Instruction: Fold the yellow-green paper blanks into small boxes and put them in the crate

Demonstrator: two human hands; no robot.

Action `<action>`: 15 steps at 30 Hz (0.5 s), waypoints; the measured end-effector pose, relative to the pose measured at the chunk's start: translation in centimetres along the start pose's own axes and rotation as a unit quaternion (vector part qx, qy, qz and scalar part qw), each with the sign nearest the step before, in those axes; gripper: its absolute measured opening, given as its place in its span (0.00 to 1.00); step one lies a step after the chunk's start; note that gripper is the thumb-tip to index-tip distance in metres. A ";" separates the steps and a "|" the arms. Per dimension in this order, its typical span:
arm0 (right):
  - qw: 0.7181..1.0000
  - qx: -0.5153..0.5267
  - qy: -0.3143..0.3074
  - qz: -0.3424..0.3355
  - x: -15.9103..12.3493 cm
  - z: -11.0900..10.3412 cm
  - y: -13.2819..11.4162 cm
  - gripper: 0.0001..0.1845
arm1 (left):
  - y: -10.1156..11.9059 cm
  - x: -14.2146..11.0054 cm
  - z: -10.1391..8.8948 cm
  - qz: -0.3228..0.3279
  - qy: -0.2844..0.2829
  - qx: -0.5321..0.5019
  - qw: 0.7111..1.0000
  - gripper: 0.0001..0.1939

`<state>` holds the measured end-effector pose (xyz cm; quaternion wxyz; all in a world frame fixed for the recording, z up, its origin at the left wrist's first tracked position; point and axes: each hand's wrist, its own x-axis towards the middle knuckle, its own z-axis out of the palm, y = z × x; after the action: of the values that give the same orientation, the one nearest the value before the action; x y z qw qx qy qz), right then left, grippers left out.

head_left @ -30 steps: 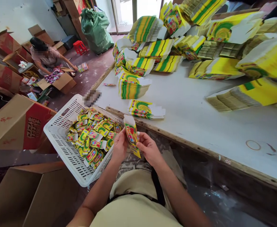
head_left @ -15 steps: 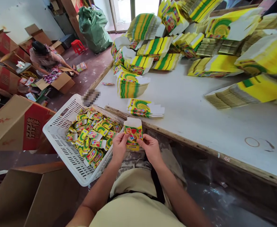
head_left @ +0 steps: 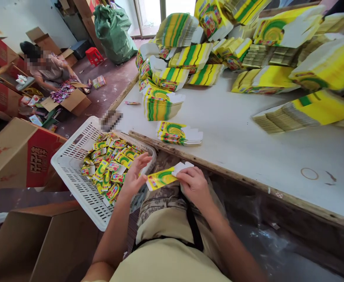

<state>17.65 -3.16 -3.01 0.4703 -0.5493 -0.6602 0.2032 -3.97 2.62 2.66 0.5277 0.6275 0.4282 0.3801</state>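
Note:
A small yellow-and-green printed carton lies slanted over my lap, its white end flaps pointing to the upper right. My right hand pinches it at the flap end. Fingers apart, my left hand is by the carton's other end, its thumb close to the edge; whether it touches I cannot tell. Left of my hands, a white plastic basket holds many small cartons of the same print. On the table edge in front lies a short stack of flat cartons.
Bundles of flat cartons are piled along the far side of the white table, which has a wooden edge. Cardboard boxes stand at the left. Beyond them a person bends over an open box, near a green sack.
The carton has turned from upright to slanted. My left hand has let go and moved left with its fingers spread, while my right hand has shifted to the flap end.

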 end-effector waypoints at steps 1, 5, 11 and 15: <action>0.999 -0.032 -0.014 -0.031 -0.1 -0.3 -0.2 0.12 | 0.3 -0.2 -0.1 -0.003 -0.040 0.051 0.998 0.45; 0.993 -0.031 -0.029 -0.113 -0.4 -0.2 -1.4 0.13 | 0.0 -0.9 1.6 -0.028 -0.139 0.191 0.971 0.49; 0.962 0.203 0.093 0.159 -1.4 2.0 -0.5 0.34 | -1.3 -1.4 4.1 0.001 -0.094 0.251 0.963 0.37; 0.860 0.414 -0.066 0.291 -1.2 3.0 0.2 0.31 | -2.1 -1.7 5.0 0.066 -0.135 0.254 0.955 0.39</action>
<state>15.23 -3.41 -5.06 0.5292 -0.4566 -0.3544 0.6212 -0.22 -0.52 -0.19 0.3773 0.8132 0.3931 0.2044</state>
